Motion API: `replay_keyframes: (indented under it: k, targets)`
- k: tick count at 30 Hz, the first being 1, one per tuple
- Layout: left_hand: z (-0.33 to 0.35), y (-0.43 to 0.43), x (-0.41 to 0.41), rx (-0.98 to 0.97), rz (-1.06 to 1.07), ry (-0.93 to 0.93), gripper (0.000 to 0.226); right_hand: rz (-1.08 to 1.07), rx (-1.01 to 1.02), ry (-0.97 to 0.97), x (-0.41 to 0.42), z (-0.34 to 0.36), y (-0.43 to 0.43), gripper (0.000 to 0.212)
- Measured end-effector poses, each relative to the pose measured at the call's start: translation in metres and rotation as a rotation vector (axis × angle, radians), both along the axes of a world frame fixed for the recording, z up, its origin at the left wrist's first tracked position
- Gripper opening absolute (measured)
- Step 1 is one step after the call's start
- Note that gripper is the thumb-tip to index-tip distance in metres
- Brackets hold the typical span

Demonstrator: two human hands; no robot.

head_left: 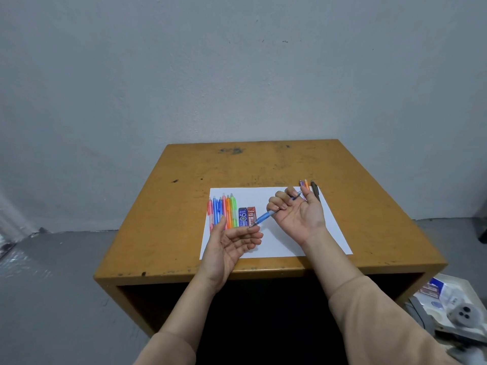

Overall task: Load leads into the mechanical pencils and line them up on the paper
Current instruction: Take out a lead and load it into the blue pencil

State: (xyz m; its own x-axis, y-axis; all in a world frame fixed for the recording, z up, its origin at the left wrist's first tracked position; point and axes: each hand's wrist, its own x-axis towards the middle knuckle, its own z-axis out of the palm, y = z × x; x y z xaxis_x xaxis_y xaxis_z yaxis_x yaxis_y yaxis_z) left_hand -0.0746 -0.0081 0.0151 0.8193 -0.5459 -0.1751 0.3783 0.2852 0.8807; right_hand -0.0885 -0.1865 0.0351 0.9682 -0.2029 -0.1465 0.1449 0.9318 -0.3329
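White paper (274, 245) lies on a brown wooden table (263, 164). The right hand (300, 214) is palm up over the paper, and its bent fingers hold a blue pencil (263, 216). The pencil's tip points down at the left hand (232, 246). That hand is palm up too, with its fingers loosely bent, and it grips nothing that can be seen. The tip is at its fingertips; whether it touches them cannot be told. A row of pencils (222, 210) lies side by side on the paper's left part. Just beside them lie a blue lead case (242, 217) and a red lead case (251, 214). More pencils (307, 183) peek out behind the right hand.
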Motion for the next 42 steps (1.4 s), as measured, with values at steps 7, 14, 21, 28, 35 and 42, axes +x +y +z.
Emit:
replay_keyframes:
  k: [7, 14, 21, 28, 35, 42]
  targets:
    - [0.003, -0.006, -0.005, 0.036, 0.115, -0.015, 0.054, 0.015, -0.014, -0.038, -0.007, 0.004, 0.003, 0.043]
    - [0.015, -0.014, -0.017, 0.223, 0.145, -0.238, 0.028, 0.007, -0.129, -0.022, -0.017, 0.016, 0.007, 0.045]
    - [0.025, -0.022, -0.029, 0.313, 0.243, -0.354, 0.021, -0.099, -0.324, 0.129, -0.026, 0.028, 0.007, 0.037]
    - [0.018, -0.022, -0.037, 0.324, 0.359, -0.367, 0.020, -0.262, -0.551, 0.285, -0.037, 0.029, 0.016, 0.028]
    - [0.015, -0.024, -0.038, 0.311, 0.394, -0.407, 0.022, -0.452, -0.804, 0.224, -0.040, 0.020, 0.033, 0.042]
    - [0.015, -0.023, -0.031, 0.401, 0.350, -0.530, 0.023, -0.471, -0.882, 0.191, -0.034, 0.025, 0.027, 0.044]
